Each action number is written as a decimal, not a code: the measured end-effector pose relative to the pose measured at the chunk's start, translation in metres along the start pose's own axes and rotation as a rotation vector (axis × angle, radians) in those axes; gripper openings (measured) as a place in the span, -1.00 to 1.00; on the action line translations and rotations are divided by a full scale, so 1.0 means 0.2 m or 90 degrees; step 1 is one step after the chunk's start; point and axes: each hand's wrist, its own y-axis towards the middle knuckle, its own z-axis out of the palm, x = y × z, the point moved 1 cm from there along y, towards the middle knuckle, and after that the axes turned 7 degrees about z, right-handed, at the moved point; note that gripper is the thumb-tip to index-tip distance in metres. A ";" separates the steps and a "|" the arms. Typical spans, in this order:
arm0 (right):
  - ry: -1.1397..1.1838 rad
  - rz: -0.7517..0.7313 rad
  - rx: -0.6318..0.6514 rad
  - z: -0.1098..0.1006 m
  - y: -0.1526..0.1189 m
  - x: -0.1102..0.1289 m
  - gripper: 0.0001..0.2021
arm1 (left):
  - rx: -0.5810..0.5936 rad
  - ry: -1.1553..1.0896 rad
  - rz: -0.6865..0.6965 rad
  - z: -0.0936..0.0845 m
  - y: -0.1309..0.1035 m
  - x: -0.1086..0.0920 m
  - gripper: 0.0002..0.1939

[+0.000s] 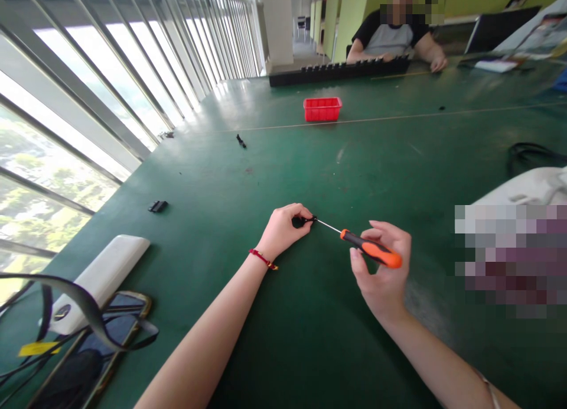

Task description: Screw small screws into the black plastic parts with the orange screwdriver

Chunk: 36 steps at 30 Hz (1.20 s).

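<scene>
My left hand (pixel 290 226) rests on the green table with a small black part (pixel 299 221) pinched between thumb and fingers. Its exact kind is too small to make out. In my right hand (pixel 385 267) is a screwdriver (pixel 372 247) with an orange and black handle, lying against loosely curled fingers with the thumb below it. The thin metal shaft points left, and its tip meets the black part at my left fingertips. Whether the tip sits in a screw cannot be seen.
A red bin (pixel 322 110) stands ahead on the table (pixel 283 172). Small black pieces (pixel 158 206) lie to the left. A white power bank (pixel 100 285), a phone (pixel 95 350) and cables are at lower left. Across the table sits a person (pixel 390 33) behind a long black rack (pixel 339 72).
</scene>
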 end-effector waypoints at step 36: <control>-0.068 0.031 0.048 0.00 -0.02 -0.01 -0.80 | 0.022 0.010 -0.007 0.00 0.00 -0.01 -0.88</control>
